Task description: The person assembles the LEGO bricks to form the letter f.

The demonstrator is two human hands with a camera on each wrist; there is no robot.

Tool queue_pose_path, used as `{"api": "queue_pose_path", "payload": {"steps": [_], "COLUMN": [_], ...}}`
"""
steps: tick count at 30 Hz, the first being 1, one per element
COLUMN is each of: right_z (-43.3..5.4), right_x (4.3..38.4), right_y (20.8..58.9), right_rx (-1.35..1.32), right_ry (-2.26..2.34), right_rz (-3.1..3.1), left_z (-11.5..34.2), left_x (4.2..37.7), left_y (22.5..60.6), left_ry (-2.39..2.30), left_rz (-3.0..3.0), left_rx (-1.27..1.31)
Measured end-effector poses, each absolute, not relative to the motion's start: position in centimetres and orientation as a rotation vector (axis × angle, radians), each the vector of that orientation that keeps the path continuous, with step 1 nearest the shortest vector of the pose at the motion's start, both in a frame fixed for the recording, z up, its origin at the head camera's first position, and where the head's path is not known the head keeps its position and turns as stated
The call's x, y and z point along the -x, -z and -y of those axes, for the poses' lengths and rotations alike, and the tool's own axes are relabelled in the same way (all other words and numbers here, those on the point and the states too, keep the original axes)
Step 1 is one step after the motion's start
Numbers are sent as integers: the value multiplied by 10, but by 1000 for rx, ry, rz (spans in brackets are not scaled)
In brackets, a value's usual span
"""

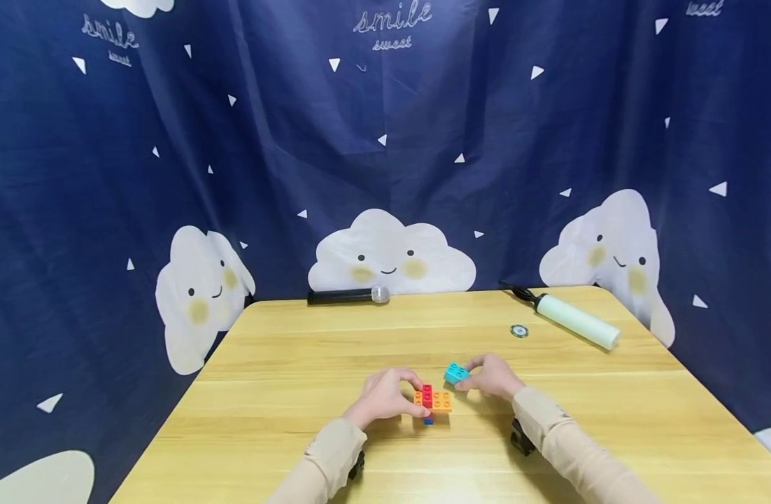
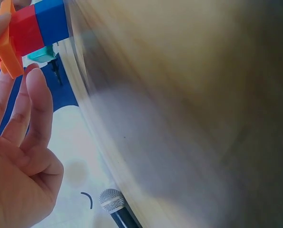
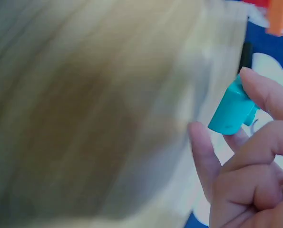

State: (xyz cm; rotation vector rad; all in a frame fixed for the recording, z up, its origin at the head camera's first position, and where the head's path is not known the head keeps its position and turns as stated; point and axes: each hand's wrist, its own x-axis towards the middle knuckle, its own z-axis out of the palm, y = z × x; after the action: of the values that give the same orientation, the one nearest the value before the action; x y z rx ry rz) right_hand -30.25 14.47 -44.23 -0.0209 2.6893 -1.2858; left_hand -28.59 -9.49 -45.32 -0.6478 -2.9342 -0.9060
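Note:
My left hand [image 1: 385,397] grips a small stack of toy building bricks, with thumb and finger at its sides. An orange plate brick [image 1: 443,401] spans the stack, with a red brick [image 1: 427,396] on top of it. Below the plate, the left wrist view shows another red brick [image 2: 27,31] and then a blue brick [image 2: 52,21] next to the tabletop. To the right, my right hand [image 1: 491,378] pinches a turquoise brick [image 1: 455,373] between thumb and fingers. Studs show on its upper face in the head view. The turquoise brick and the stack are apart.
A wooden table [image 1: 285,392] lies under both hands. At its back edge is a black microphone [image 1: 341,297] with a silver head. A pale green hand pump [image 1: 577,320] with a black end lies back right, near a round chip [image 1: 519,331]. A dark blue curtain [image 1: 411,175] hangs behind.

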Motion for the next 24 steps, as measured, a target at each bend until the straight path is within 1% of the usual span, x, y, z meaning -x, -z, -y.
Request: {"api": "queue_pose_path", "payload": {"steps": [5,11,18,24], "right_z": [-140,-139,-139,-136], "right_x": [296,292,282,274], "right_y": [422,411,409,413], "right_rx": [91,192,299,340], "right_ry": [1402,1624,1736,1727], "right_rz": [-2599,-2393,-2178,-2163], "left_z": [94,92,91,90], "left_x": [289,289,291,292], "left_y": [452,449,449,450], "left_ry": [924,943,937,936], "left_rz": [2948,2979,2967,2952], "left_rx": [610,579,602,617]}}
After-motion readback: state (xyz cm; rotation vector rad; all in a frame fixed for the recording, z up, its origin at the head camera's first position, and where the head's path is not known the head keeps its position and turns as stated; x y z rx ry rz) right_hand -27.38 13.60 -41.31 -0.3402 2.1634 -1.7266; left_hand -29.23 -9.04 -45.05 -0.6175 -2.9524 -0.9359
